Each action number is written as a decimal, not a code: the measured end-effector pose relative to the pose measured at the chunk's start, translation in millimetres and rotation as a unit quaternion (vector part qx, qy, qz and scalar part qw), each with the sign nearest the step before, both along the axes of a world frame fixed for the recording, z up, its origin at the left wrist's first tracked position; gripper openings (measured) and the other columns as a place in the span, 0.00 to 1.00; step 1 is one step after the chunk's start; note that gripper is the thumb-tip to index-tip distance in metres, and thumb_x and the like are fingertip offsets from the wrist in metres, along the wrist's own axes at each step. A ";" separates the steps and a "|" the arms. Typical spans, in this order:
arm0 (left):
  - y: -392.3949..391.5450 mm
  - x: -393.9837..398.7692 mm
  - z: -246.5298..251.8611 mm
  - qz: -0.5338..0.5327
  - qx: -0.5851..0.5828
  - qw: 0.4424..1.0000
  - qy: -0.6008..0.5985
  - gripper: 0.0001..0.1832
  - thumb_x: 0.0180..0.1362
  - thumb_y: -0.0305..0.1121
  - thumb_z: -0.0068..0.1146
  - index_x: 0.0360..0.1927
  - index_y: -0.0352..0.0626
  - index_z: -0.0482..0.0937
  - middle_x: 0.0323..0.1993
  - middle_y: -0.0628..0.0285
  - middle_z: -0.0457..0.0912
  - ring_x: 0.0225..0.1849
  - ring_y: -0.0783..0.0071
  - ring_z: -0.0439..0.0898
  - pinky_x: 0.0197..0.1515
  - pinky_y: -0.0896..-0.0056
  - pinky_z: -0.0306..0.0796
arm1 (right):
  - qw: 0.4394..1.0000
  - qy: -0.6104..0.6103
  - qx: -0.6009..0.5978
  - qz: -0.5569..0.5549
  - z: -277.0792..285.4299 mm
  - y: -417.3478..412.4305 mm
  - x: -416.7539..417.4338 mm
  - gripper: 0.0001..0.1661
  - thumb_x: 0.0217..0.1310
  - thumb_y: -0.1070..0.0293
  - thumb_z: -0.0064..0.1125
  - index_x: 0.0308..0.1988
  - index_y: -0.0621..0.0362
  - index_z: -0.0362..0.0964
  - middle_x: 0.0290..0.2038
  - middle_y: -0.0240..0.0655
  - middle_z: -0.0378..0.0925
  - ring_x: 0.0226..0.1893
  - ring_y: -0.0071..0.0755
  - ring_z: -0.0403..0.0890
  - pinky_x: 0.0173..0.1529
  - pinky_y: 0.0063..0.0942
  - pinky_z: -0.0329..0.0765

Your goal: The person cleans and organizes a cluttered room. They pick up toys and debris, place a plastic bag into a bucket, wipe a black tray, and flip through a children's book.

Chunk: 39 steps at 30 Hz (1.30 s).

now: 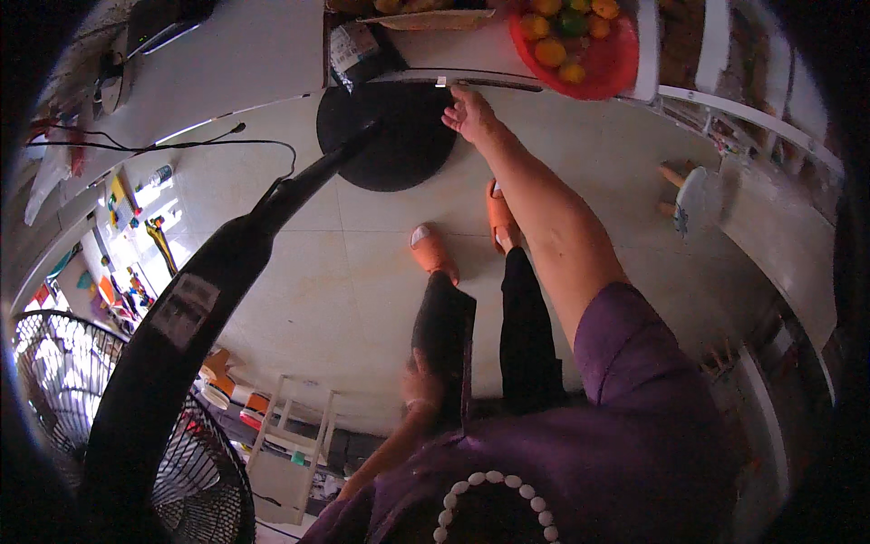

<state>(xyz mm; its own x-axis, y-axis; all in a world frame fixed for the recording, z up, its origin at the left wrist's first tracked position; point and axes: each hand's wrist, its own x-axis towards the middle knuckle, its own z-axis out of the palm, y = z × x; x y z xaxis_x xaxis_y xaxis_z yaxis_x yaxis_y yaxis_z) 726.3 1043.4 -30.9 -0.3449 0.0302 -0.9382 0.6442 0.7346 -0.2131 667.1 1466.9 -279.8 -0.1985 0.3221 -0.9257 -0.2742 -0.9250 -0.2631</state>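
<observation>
My right hand (469,115) reaches forward over the right rim of the round black base (387,153) of a pedestal fan. Its fingers are spread, and nothing shows in them. Just beyond the fingertips is a small white piece (441,81) at the edge of a white table (265,54); I cannot tell whether they touch. The fan's black pole (234,251) slants down to the left, with its wire cage (204,469) at lower left. My left hand (421,381) hangs low by my dark trouser leg (442,326), blurred, its fingers unclear.
A red plastic basin (584,78) of orange and green fruit stands beyond my right hand. Near it lies a black parcel bag (357,51) with a label. A black cable (204,143) runs to the fan pole. A small stool (690,197) stands on the right.
</observation>
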 end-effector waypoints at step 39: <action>-32.0 -8.3 -4.6 0.003 0.042 0.998 0.042 0.37 0.46 0.33 0.47 0.60 0.50 0.44 0.46 0.50 0.62 0.39 0.52 0.70 0.37 0.54 0.65 | 0.432 -0.564 0.555 0.433 61.5 13.4 43.0 0.13 0.45 0.59 0.53 0.34 0.51 0.70 0.30 0.39 0.74 0.28 0.44 0.75 0.31 0.37 0.71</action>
